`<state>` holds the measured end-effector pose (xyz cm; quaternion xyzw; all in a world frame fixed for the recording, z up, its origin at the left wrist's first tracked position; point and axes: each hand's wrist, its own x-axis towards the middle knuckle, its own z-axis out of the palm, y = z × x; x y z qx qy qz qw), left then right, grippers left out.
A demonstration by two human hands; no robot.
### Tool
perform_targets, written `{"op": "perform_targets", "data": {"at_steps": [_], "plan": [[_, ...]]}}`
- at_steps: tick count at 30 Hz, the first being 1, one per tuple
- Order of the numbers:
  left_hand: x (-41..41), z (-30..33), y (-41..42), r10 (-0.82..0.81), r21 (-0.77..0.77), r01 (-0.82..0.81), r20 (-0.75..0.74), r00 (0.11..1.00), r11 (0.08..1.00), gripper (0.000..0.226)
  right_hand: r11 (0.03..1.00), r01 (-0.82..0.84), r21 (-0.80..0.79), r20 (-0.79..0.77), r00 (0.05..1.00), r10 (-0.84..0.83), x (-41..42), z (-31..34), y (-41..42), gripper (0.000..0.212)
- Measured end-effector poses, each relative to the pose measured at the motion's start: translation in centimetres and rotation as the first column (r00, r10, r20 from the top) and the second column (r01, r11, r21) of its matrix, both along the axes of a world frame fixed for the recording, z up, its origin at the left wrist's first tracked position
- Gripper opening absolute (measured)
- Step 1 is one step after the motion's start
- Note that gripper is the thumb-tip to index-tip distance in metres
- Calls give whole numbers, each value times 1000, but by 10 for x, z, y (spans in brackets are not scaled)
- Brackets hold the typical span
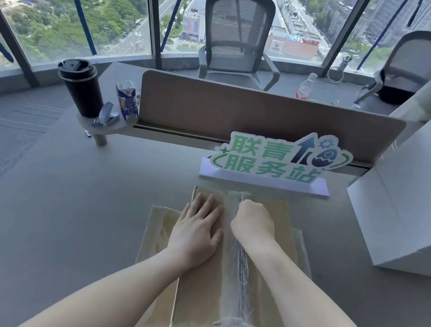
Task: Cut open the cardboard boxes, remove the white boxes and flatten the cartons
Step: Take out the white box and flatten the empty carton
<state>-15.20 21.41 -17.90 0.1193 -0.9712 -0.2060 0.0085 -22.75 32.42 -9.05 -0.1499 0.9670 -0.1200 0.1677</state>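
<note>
Carton (258, 250) just in front of sign (266, 158), on flattened cardboard | left hand (198, 232) flat, fingers straight, pressing lid | right hand (252, 222) fisted on tape seam (228, 246), tool unseen | stiff, light; brace beside seam.
</note>
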Motion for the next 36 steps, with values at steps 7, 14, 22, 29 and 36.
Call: {"op": "perform_targets", "data": {"at_steps": [7, 14, 22, 29, 36], "plan": [[-2, -1, -1, 8, -18, -8, -14, 1000, 1000, 59, 999, 9, 33, 1, 1000, -9, 34, 3, 15, 21], [-2, -1, 0, 23, -65, -24, -8, 1000, 998, 58, 996, -19, 85, 65, 998, 14, 86, 5, 46, 22], [0, -3, 3, 18, -66, -19, -13, 1000, 998, 57, 985, -71, 159, 127, 991, 51, 149, 2, 90, 24], [3, 3, 4, -21, -35, 21, 12, 1000, 999, 58, 999, -4, 40, 52, 999, 2, 175, -17, 111, 39], [60, 13, 20, -314, -115, 326, 112, 943, 938, 68, 997, 74, 38, -4, 997, -74, 182, -17, 105, 40]]}}
